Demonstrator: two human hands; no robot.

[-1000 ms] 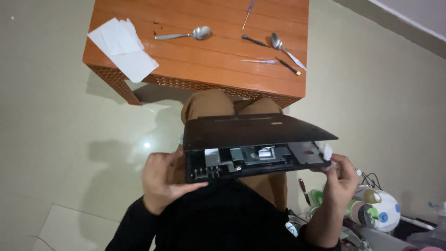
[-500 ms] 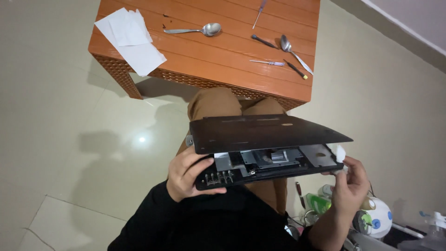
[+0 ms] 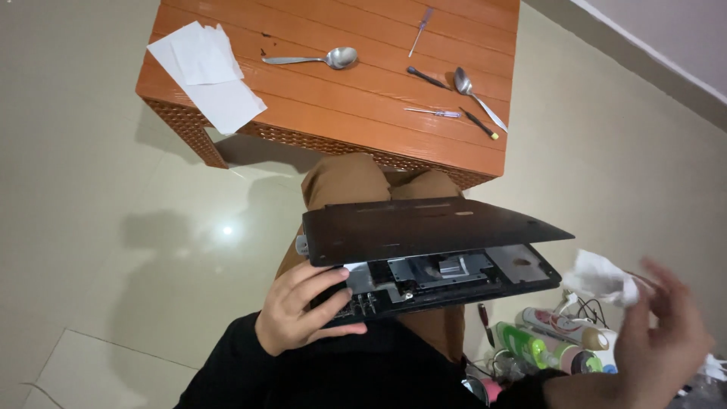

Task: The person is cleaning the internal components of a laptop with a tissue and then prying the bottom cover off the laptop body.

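Beyond laptop (image 3: pixel 424 250), spoon-strewn orange table (image 3: pixel 341 113)

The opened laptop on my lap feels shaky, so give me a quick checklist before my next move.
1. Left hand grips laptop at its left corner: ok.
2. Right hand supports laptop: not ok, it is off, holding a white tissue.
3. Bottom cover fully off: not ok, lifted, insides exposed.
4. Screwdrivers on orange table: ok.
5. Loose screws: cannot tell.
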